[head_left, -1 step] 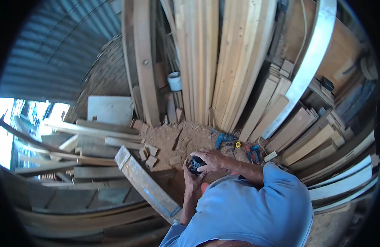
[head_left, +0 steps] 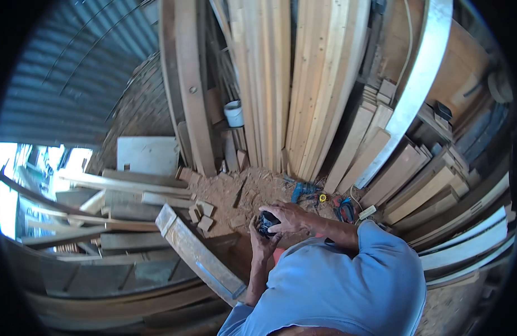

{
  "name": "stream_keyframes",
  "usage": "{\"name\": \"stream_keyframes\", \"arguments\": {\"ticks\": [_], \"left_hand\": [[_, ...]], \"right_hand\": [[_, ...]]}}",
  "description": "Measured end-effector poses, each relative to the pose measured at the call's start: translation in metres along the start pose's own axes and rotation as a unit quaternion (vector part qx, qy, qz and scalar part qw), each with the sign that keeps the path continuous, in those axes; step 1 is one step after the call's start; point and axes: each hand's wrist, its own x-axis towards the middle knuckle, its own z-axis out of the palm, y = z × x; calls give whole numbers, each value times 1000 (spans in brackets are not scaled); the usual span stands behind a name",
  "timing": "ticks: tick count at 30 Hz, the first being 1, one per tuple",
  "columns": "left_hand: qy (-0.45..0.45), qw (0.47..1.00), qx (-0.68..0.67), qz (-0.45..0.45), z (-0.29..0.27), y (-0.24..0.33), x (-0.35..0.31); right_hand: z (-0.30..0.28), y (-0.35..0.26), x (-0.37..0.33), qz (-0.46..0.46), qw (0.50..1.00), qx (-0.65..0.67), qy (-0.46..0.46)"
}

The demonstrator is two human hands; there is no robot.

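Both hands are closed around a small black object (head_left: 266,223), roundish and slightly shiny; its kind I cannot make out. My left hand (head_left: 262,241) grips it from the near left side, fingers wrapped up along its edge. My right hand (head_left: 287,216) reaches over it from the right, with the thumb and fingers on its top and far side. The object is held just in front of my body, above a floor strewn with wood shavings (head_left: 258,190). Part of it is hidden by my fingers.
A blue power drill (head_left: 299,193), a yellow round thing (head_left: 323,197) and a dark coiled cable (head_left: 344,211) lie beyond my right forearm. A long board (head_left: 199,255) slants at left. Small wood offcuts (head_left: 205,223) lie near it. Tall planks (head_left: 258,84) lean at the back.
The whole view has tilted slightly, so the background sits a little lower and to the left. Both hands keep the same hold on the black object.
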Motion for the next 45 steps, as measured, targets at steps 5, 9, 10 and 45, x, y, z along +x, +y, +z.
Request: {"name": "stream_keyframes", "arguments": {"ticks": [5, 9, 10, 45], "left_hand": [[-85, 992, -93, -13, 39, -7, 77], [-156, 980, -120, 32, 52, 3, 134], [-188, 974, -117, 36, 55, 3, 151], [-529, 832, 18, 162, 238, 14, 497]], "right_hand": [[-55, 34, 9, 33, 998, 36, 51], [-81, 64, 15, 47, 990, 85, 101], [-87, 71, 16, 51, 986, 100, 120], [-25, 46, -153, 777, 400, 53, 484]]}}
